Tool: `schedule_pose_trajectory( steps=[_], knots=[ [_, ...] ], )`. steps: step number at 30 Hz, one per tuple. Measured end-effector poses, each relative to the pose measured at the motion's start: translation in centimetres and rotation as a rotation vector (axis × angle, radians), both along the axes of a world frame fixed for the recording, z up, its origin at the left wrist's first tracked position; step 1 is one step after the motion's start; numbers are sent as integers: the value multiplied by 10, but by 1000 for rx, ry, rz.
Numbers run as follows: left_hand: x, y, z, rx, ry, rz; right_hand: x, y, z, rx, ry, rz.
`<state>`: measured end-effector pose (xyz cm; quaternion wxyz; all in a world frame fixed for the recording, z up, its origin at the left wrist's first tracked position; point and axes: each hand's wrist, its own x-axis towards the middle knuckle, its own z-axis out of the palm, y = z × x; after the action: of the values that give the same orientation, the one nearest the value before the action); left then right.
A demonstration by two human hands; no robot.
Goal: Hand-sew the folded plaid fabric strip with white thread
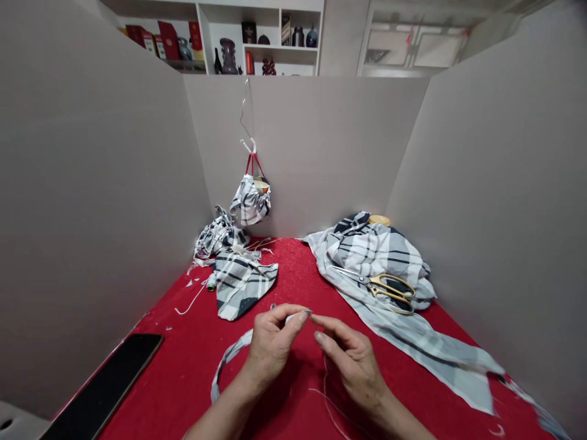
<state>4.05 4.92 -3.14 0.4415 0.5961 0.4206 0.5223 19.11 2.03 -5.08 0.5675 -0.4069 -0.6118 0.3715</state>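
My left hand [270,345] pinches the end of a narrow grey-white fabric strip [235,347] between thumb and index finger. The rest of that strip curves down behind the wrist to the left. My right hand [351,357] is close beside it, its index fingertip at the strip's end. A gap shows between its thumb and index finger. Any needle there is too small to make out. A thin pale thread [326,391] hangs below the right hand and trails over the red cloth [293,263].
Gold-handled scissors [387,290] lie on a heap of plaid fabric [380,250] at right. Plaid scraps [245,278] lie at left, near a phone [105,385]. A plaid pouch [251,201] hangs from a hook on the back panel [321,146]. Grey side panels enclose the table.
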Motion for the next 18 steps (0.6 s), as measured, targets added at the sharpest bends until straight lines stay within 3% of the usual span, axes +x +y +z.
schedule_pose_trajectory(
  steps=[18],
  knots=[
    [0,0,-3,114,44,-28,0,1,-3,-8,-8,5]
  ],
)
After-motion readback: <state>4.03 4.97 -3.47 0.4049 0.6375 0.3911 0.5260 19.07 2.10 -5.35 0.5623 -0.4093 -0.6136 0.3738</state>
